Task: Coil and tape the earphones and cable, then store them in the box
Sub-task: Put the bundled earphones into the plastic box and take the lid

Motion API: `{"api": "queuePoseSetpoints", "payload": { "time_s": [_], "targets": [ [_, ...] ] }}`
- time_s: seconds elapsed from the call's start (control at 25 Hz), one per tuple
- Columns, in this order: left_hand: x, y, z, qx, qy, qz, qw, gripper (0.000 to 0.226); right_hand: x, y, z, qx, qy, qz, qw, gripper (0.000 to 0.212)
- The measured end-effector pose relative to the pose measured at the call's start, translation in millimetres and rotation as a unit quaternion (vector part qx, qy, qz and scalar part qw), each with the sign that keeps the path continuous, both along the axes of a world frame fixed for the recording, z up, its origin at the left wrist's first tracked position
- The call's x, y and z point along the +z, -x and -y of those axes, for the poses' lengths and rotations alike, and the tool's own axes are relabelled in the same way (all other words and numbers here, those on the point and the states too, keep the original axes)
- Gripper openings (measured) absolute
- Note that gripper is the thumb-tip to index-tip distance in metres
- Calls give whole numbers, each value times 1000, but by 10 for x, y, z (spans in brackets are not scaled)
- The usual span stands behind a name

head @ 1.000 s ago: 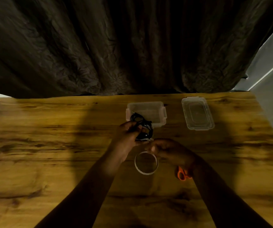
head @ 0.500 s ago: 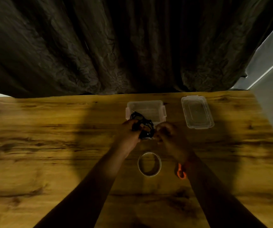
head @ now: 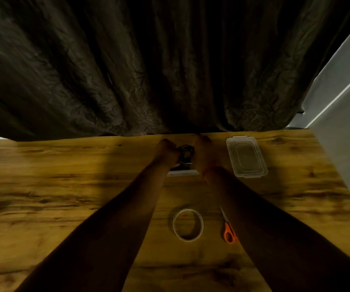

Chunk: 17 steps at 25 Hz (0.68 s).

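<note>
Left hand: fingers curled, gripping the coiled cable at its left side.
Right hand: against the coil's right side; grip unclear.
Coiled cable: between both hands, over the box.
Lid: right of the hands.

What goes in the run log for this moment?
hands: both at box | left hand grips cable | lid off | tape idle

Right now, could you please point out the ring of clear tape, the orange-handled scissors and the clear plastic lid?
ring of clear tape (head: pixel 199 229), head view, right wall.
orange-handled scissors (head: pixel 229 232), head view, handle.
clear plastic lid (head: pixel 246 156), head view, centre panel.
</note>
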State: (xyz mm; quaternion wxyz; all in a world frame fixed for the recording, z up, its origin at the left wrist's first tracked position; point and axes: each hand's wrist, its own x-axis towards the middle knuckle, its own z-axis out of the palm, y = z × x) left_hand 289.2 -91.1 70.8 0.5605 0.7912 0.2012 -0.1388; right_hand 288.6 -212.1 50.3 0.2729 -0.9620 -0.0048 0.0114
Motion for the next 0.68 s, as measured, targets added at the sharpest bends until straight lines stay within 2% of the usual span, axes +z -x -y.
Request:
{"api": "queuePoseSetpoints", "payload": {
  "time_s": [0.12,0.24,0.44,0.56,0.68],
  "targets": [
    [-96,-53,8,-56,-101,-1,993,29,-21,10,-4,33,91,-17,995,52],
    [-164,-73,23,-110,-140,23,984,12,27,22,-26,91,184,-47,978,38],
    [-270,-109,73,-194,-279,43,940,15,7,2,4,119,276,-96,949,32],
    [-333,-109,91,-244,-340,59,906,20,38,58,82,124,299,-97,941,32],
    [-261,-78,111,-266,-359,97,889,19,93,148,141,118,252,-71,958,35]
  ]
}}
